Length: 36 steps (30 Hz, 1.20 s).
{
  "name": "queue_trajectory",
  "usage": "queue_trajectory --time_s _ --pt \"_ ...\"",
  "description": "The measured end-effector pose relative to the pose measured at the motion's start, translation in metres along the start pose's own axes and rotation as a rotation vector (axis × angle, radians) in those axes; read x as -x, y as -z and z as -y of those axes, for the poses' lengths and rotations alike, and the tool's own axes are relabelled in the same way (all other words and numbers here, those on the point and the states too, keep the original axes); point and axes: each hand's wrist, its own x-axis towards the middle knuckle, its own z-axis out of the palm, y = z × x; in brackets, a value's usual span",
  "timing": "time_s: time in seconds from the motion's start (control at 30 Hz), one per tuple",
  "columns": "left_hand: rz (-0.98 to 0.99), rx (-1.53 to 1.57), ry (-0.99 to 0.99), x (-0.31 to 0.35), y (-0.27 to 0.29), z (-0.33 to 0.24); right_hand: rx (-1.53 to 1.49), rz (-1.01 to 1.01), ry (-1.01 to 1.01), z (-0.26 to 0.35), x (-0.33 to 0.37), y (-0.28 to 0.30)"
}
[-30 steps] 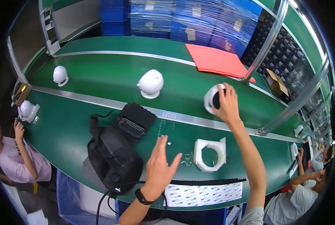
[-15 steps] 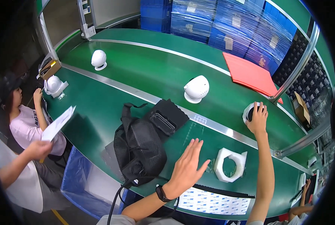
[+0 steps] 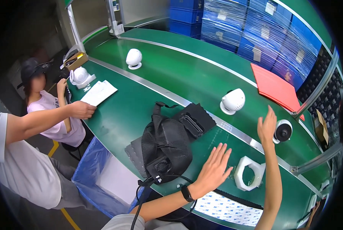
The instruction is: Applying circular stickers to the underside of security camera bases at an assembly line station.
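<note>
My left hand (image 3: pixel 214 169), a dark band on its wrist, is open and spread flat above the green bench (image 3: pixel 117 126). It holds nothing, and a white octagonal ring-shaped holder (image 3: pixel 239 174) lies just to its right. Past that ring, my right hand (image 3: pixel 267 127) is raised with fingers stretched out, also holding nothing. Close to its right side stands a white rounded camera-like device (image 3: pixel 284 131) with a round black front; hand and device look apart. Left of my left hand lies a black mesh bag (image 3: pixel 167 147) with a cable.
More white devices stand on the far strip (image 3: pixel 233 101) and farther left (image 3: pixel 134 59). Red sheets (image 3: pixel 277 88) lie at back right. A printed white sheet (image 3: pixel 229 207) lies at the near edge. One co-worker's hand (image 3: pixel 83 110) holds papers (image 3: pixel 99 93); another person sits beyond. A blue-lined bin (image 3: pixel 93 165) stands left.
My right hand has let go of the black-fronted device and drawn back to its left. The co-worker's papers have moved onto the bench. The whole view has shifted.
</note>
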Motion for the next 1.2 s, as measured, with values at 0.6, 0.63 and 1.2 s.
queue_trajectory --time_s 0.6,0.63,1.2 --pt "-0.034 -0.032 0.055 -0.002 0.007 0.005 0.073 0.061 -0.015 0.130 -0.036 -0.047" --pt "-0.037 -0.031 0.053 -0.001 0.007 0.005 0.058 0.036 -0.005 0.125 -0.035 -0.046" --pt "-0.201 0.485 -0.227 -0.026 0.037 -0.030 -1.717 0.408 -0.490 0.066 0.162 0.105"
